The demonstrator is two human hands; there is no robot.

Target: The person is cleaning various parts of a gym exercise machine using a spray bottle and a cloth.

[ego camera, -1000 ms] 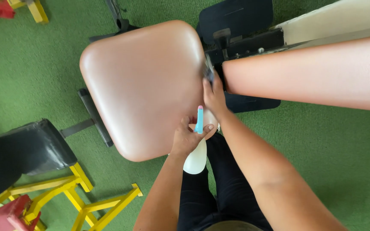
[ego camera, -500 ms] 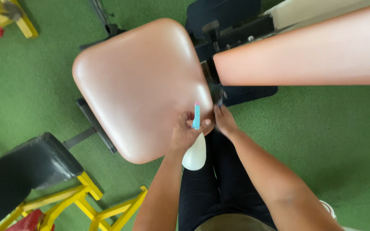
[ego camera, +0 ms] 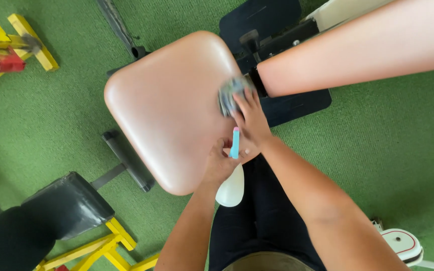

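Grey cloth [ego camera: 229, 94] — blurred, lying on the far right edge of the pink padded seat [ego camera: 169, 108] — is being pressed under the fingers of my right hand [ego camera: 249, 118]. My left hand [ego camera: 220, 163] is closing around a white spray bottle [ego camera: 230, 189], its blue trigger [ego camera: 235, 143] pointing up, just beside the seat's near edge. A black-and-yellow bench [ego camera: 51, 221] is standing well apart on green turf [ego camera: 377, 165].

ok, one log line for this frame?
left hand: shut on spray bottle | right hand: cloth pressed on pink seat pad
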